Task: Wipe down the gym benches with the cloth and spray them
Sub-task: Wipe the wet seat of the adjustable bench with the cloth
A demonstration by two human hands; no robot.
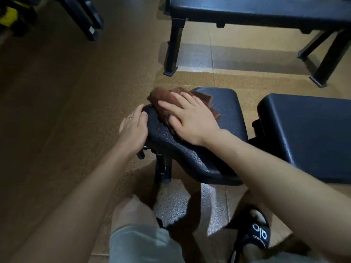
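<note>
From the head camera, we see the brown cloth (163,103) bunched on the near bench's seat pad (190,149), centre of the frame. Our right hand (191,118) lies flat over it, fingers spread and pressing down, pinching nothing. Our left hand (133,128) curls round the pad's left edge, steadying it.

The cloth looks soft, light and floppy; we judge it handles best under a flat palm, since it would bunch if pushed by fingertips. The pad is pebbled vinyl, firm and probably slick once wet. No spray bottle shows.

A second pad (307,133) sits at right, another bench (256,12) at the upper right. Our slipper (254,234) carries white lettering (seemingly "olo", too blurred to trust).
</note>
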